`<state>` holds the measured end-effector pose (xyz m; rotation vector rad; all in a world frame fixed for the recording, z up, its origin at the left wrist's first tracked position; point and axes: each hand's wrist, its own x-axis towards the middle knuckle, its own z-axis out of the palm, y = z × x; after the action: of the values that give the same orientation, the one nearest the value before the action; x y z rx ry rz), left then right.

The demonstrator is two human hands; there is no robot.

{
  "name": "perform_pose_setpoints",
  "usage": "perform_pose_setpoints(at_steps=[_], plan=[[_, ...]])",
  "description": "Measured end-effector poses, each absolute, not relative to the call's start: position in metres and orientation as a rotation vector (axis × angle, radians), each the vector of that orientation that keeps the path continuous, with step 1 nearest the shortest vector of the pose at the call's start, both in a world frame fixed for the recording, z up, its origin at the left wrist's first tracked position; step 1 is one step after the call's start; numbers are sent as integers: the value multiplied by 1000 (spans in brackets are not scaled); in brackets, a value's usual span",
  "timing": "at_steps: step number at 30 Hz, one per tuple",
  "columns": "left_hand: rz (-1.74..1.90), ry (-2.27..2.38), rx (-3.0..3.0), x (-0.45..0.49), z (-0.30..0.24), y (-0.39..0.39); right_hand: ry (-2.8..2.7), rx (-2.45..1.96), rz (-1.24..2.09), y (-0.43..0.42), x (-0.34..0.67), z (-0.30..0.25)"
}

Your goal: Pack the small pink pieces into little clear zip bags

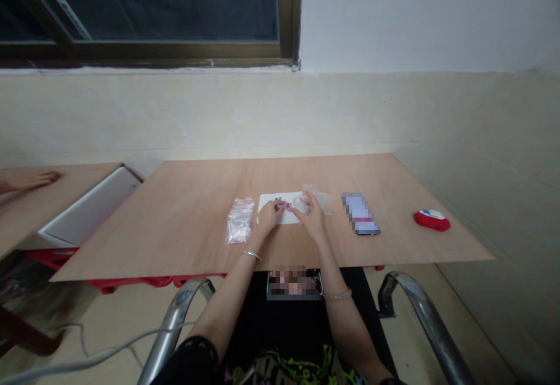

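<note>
On a white sheet [266, 199] lies a cluster of small pink and purple pieces [284, 204], too small to make out their kind. My left hand [269, 216] comes in from the left, its fingertips pinched at these pieces. From the other side my right hand [312, 217] is bent around a clear plastic bag [324, 202], which spreads out past the sheet's right edge. The right thumb reaches to the edge of the pink pieces. Left of the sheet is a stack of clear zip bags [240, 224] with pinkish edges.
A phone [361, 214] lies right of my hands, and a red-and-white object [432, 220] farther right. Another device [294, 286] rests on my lap below the table edge [184, 265]. Metal chair arms flank me. Another person's hand [41, 178] rests on the left table.
</note>
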<state>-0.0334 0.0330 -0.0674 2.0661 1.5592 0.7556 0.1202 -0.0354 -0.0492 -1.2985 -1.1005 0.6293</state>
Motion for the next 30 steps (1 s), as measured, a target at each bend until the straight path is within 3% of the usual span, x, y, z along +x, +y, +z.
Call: perform_pose_setpoints(at_steps=[8,18,30], plan=[[817,1516,2038,-34,-58,30,-1114,-1309,618,-38,120,-47],[1098,1335,1751,-15,-1,11,-1127,-1307,626,-40,120,-50],[880,1161,2068,-6,-9,16,-1177,-1314,599,-35,122,-54]])
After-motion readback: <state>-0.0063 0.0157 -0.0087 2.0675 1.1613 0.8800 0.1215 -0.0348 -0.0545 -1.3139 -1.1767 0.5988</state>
